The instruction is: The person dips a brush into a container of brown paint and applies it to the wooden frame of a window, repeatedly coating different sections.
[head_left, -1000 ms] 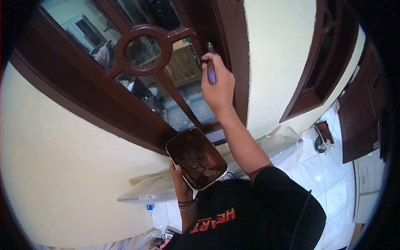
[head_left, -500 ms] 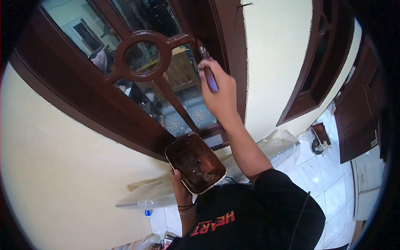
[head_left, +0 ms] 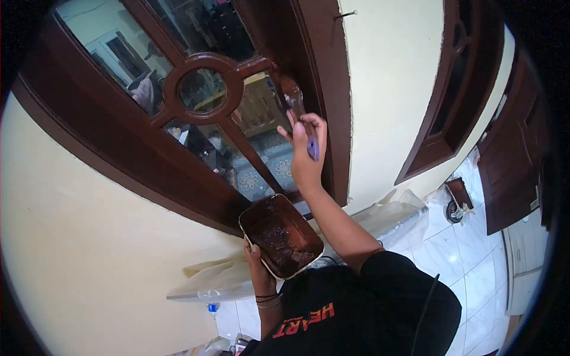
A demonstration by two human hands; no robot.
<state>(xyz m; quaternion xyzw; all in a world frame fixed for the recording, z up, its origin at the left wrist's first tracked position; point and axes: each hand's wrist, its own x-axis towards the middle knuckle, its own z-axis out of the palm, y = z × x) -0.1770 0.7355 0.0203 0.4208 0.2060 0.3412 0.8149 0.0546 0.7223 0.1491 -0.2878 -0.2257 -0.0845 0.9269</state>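
Currently, the right hand (head_left: pixel 304 163) has its grip closed on the brush (head_left: pixel 295 105), purple handle end toward the wrist. Bristles lie at the brown window frame (head_left: pixel 334 101), beside the glass; contact unclear. Left hand (head_left: pixel 255 264): grip clamped on the side of a tilted container (head_left: pixel 306 238), dark brown inside, near the frame's lower end. Plastic sheeting (head_left: pixel 222 277) extends beyond the container. A nail (head_left: pixel 347 14) protrudes above right.

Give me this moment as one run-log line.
Left hand: holds container, brown inside | Right hand: holds brush | Bristles: at brown window frame
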